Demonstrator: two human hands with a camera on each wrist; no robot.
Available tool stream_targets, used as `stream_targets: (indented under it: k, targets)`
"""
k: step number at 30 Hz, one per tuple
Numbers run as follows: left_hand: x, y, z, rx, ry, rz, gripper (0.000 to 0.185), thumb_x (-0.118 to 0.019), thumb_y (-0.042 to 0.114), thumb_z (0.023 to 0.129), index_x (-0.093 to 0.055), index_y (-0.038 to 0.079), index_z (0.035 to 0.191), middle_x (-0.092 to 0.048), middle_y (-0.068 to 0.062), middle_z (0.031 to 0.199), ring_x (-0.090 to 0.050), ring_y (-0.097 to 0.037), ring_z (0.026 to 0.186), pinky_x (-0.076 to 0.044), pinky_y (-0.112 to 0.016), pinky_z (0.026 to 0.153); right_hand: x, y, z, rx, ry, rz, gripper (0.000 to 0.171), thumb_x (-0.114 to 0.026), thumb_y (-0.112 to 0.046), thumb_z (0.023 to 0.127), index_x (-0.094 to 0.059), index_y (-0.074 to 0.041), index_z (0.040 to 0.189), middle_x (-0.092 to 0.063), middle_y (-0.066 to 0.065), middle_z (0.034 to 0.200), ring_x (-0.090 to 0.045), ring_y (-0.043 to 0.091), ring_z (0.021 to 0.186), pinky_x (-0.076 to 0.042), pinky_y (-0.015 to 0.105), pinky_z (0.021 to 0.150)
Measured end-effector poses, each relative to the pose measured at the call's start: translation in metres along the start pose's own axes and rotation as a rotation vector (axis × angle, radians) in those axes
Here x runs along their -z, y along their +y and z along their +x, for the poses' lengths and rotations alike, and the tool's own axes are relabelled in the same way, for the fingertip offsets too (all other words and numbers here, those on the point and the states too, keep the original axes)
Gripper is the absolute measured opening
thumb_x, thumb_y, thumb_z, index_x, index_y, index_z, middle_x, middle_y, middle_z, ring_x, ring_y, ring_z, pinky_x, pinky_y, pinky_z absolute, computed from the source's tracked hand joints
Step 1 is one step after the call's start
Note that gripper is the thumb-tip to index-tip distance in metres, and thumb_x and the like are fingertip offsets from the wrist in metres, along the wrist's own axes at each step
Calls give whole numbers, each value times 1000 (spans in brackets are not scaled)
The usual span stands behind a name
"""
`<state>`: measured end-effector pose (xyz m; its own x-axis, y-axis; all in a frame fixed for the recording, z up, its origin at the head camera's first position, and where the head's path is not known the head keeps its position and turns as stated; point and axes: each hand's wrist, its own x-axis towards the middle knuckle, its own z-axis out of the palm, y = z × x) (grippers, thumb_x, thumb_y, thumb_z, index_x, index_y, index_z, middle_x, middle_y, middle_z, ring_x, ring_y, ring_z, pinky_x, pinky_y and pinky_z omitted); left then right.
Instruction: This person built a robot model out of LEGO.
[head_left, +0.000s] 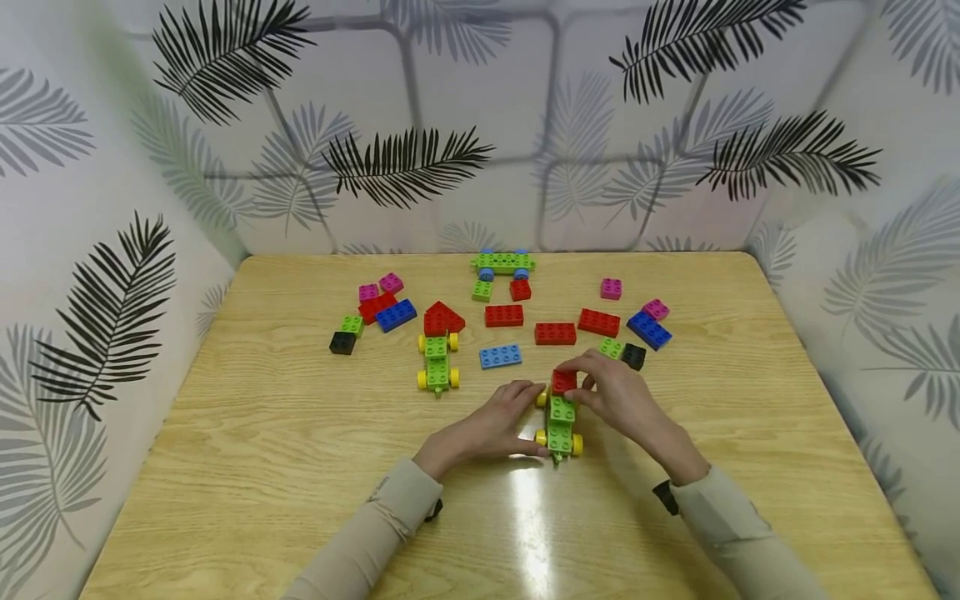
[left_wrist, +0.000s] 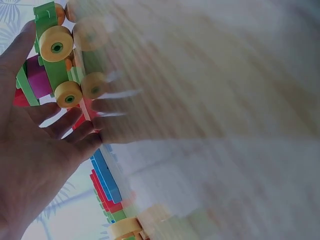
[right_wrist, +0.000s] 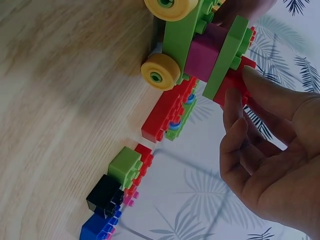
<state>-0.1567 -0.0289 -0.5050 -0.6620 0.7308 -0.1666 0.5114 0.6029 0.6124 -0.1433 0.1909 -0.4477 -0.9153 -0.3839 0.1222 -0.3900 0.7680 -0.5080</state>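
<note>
A toy car point(head_left: 559, 435) with a green building-brick base and yellow wheels stands on the table between both hands. My left hand point(head_left: 489, 423) holds it along its left side, thumb by the near end and fingertips by a far wheel point(left_wrist: 68, 94). In the right wrist view, a magenta brick point(right_wrist: 204, 56) sits on the base, with a green plate point(right_wrist: 231, 56) over it. My right hand point(head_left: 621, 398) pinches a red brick point(head_left: 564, 382) between thumb and fingers, right on top of that plate at the far end.
Left of the hands stands a second yellow-wheeled car point(head_left: 437, 367) with red pieces at its far end. A light blue brick point(head_left: 500, 357), red bricks point(head_left: 555, 333) and a black brick point(head_left: 633, 356) lie beyond. Further back is a green base with blue wheels point(head_left: 504, 264).
</note>
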Motion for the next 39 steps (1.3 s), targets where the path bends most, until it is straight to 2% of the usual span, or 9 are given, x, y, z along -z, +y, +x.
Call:
stream_targets:
  k: [6,10,13,17,20,23,26,32,39]
  targets:
    - [2,-2,1,13,4,-13,87,-64,52,87,-24,11,153,-30,-7,151,-30,-22,139,-32,-36,110,5,5,3,-1,5,10,32,-77,-7,81,-69,-6,113,-65,7,98,-59,13,69,-47,26,58]
    - [5,-2,2,11,55,-16,72,-62,43,92,-33,10,149,-38,-6,146,-38,-20,134,-35,-35,108,6,9,5,-7,5,3,32,-77,-7,81,-69,-5,113,-65,8,98,-58,13,70,-47,27,58]
    - [7,-3,2,19,147,-7,56,-61,33,96,-43,9,144,-46,-6,140,-45,-21,129,-38,-35,105,7,12,8,-18,10,-7,32,-76,-8,82,-69,-5,113,-66,8,100,-58,14,70,-47,27,58]
    - [13,-7,3,50,306,19,43,-61,20,96,-51,7,136,-52,-8,134,-48,-24,125,-41,-36,103,10,15,11,-32,25,-15,31,-76,-7,82,-70,-5,113,-67,9,100,-58,15,69,-47,28,57]
    - [18,-11,4,79,406,52,40,-63,12,94,-54,5,132,-54,-9,128,-50,-25,121,-42,-37,101,11,18,13,-40,36,-20,31,-77,-7,82,-70,-5,112,-66,9,98,-58,15,68,-47,27,56]
    - [23,-13,6,111,461,74,40,-65,7,92,-55,3,131,-53,-9,125,-49,-25,119,-42,-37,101,12,21,16,-47,45,-25,31,-76,-7,82,-70,-5,113,-66,9,97,-58,15,68,-47,26,56]
    - [26,-15,7,150,467,85,44,-65,4,91,-53,2,133,-51,-10,127,-46,-26,120,-41,-37,102,12,23,19,-53,50,-20,32,-76,-6,82,-70,-4,113,-65,10,98,-58,16,69,-47,27,57]
    - [29,-21,9,228,406,98,51,-63,3,92,-47,1,140,-47,-12,133,-44,-25,124,-40,-36,104,10,25,25,-48,43,-34,32,-76,-7,83,-69,-4,114,-66,11,101,-58,17,70,-49,29,60]
    - [30,-27,15,259,357,94,53,-61,5,94,-42,0,143,-47,-13,135,-43,-27,124,-39,-36,104,11,27,27,-36,49,-34,33,-76,-6,82,-69,-3,114,-65,12,99,-59,18,70,-50,31,60]
